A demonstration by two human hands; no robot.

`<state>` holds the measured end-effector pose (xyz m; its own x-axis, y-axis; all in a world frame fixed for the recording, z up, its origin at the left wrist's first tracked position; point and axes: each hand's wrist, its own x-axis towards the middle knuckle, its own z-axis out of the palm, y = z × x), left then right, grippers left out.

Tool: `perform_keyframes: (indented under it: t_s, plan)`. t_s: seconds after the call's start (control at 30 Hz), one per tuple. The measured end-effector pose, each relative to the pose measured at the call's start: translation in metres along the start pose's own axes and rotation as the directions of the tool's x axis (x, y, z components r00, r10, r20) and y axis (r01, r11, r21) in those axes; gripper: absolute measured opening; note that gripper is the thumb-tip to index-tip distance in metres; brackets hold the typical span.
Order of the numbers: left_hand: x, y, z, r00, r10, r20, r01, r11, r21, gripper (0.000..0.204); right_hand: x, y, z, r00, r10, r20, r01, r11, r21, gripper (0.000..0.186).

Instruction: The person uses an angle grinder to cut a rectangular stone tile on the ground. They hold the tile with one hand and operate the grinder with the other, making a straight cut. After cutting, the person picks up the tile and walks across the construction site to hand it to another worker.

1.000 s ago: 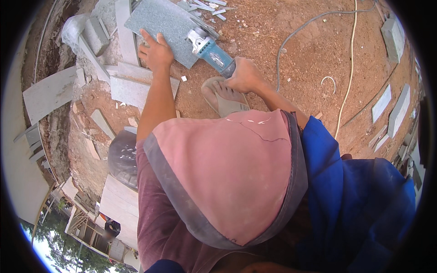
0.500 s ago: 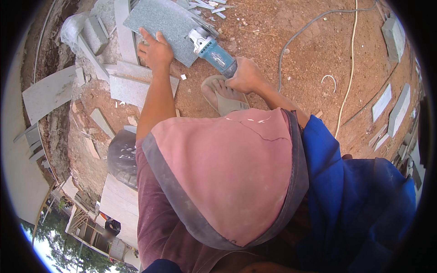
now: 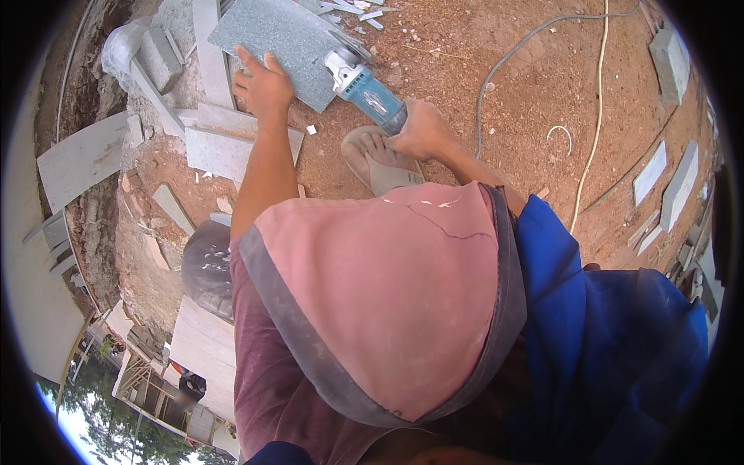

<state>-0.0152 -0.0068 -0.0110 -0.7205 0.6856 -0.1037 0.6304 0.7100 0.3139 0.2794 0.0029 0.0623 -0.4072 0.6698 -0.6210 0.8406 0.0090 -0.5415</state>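
Nudged rightward, the grinder (image 3: 372,98) juts forward-left from the right hand (image 3: 423,132) gripping it

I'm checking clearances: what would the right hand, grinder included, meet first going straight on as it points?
Most likely the grey slab: the angle grinder in the right hand points at it, and its head overlaps the slab's edge in this view, though contact is unclear.

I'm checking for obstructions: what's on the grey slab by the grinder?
The left hand overlaps the near edge of the slab, the grinder its right end; what they cover is hidden.
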Motion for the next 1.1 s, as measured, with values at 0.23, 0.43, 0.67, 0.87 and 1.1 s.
perform_keyframes:
  t_s: [0.23,0.43,0.67,0.87,1.1]
  plan:
    - [-0.001,0.0,-0.002,1.0,-0.008,0.003,0.008,1.0,0.004,0.077,-0.004,0.0,-0.004,1.0,-0.005,0.002,0.005,1.0,0.017,0.056]
    - [-0.002,0.007,-0.01,0.995,-0.044,0.089,0.043,0.999,0.007,0.074,-0.005,0.006,-0.001,0.999,-0.023,-0.028,0.022,0.999,-0.035,0.058]
    - [-0.001,0.007,-0.011,0.994,-0.052,0.098,0.052,0.999,0.0,0.074,-0.007,0.011,0.0,1.0,-0.019,-0.01,0.019,0.999,0.031,0.054]
    - [0.0,0.005,-0.008,0.996,-0.041,0.084,0.041,0.999,-0.003,0.075,-0.008,0.016,0.001,1.0,-0.013,-0.012,0.013,1.0,-0.004,0.055]
    - [0.0,-0.003,-0.006,0.999,-0.025,0.04,0.025,1.0,-0.003,0.075,-0.006,0.028,0.012,1.0,-0.02,-0.022,0.019,1.0,-0.016,0.06]
